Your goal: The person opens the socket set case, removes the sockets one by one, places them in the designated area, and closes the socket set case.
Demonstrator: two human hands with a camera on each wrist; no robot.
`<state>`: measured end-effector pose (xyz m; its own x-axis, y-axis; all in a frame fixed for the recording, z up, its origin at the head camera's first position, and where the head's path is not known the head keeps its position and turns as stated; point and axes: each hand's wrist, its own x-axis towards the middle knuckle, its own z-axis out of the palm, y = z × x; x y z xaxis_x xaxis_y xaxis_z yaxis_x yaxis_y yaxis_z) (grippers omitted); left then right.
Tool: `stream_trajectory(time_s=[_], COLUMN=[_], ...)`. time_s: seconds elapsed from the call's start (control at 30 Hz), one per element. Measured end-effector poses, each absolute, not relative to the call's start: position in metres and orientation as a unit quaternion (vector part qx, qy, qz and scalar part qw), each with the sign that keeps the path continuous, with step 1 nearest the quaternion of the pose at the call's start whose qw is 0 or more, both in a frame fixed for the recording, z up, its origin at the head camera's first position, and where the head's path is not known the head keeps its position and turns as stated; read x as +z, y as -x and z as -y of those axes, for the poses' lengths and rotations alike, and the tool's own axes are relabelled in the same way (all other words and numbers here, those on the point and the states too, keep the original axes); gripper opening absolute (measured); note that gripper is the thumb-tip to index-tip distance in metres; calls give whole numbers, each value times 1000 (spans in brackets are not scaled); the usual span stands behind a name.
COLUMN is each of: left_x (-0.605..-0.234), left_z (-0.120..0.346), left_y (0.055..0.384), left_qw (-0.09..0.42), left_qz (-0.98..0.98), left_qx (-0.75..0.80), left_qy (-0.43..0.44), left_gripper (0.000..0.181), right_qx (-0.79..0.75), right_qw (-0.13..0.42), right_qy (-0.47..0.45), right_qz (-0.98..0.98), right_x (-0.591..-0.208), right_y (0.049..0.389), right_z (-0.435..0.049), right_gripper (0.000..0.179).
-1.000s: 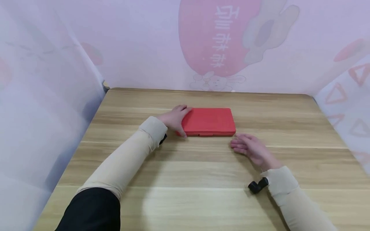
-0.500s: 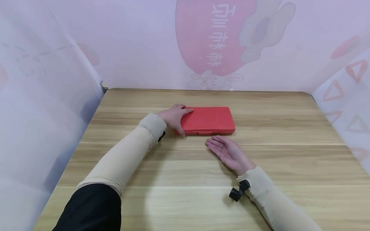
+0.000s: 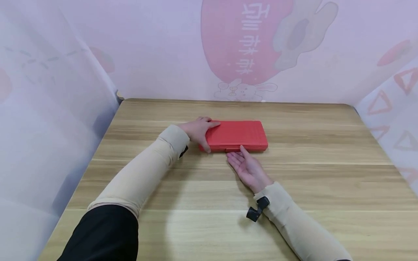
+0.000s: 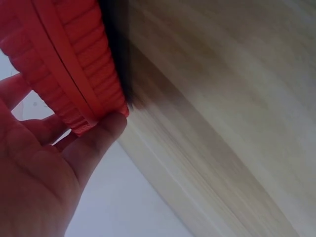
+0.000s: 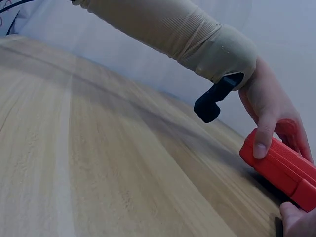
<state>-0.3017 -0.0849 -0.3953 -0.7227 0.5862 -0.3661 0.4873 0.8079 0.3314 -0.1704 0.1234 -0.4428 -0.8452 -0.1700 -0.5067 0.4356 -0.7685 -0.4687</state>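
Note:
A flat red plastic case (image 3: 240,135) with a ribbed rim lies closed near the far middle of the table. My left hand (image 3: 197,131) grips its left end, thumb on the front side and fingers over the lid and behind. The left wrist view has that thumb (image 4: 106,129) across the ribbed end, on the seam of the case. Palm up, my right hand (image 3: 249,168) is at the front side, its thumb raised to the front edge beside the latch (image 5: 305,192). The right hand's fingers extend just below that latch. Only part of this hand (image 5: 298,224) shows in the right wrist view.
The wooden table (image 3: 202,217) spreads around the case. A pale printed curtain (image 3: 156,50) stands behind it, with more cloth at both sides. A small black camera (image 3: 258,209) is strapped to the right wrist, another (image 5: 217,98) to the left.
My right hand has moved left from the case's front right corner to the latch, turning palm up and lifting its thumb to the front edge. The left hand keeps its grip.

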Motion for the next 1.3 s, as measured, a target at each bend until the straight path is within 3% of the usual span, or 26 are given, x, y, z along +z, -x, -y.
stream_trajectory(time_s=[0.43,1.3], left_x=[-390,-393], left_z=[81,65], left_y=[294,283], left_qw=[249,235], left_qz=[-923,-918], left_qx=[99,112], left_qy=[-277,-298], left_gripper=[110,111], right_qx=[-895,-879], right_qw=[128,101], right_qy=[-232,-248], right_qz=[-358,-395], right_x=[-446,-444], right_y=[172,159], right_z=[-114,-120], right_gripper=[63,61])
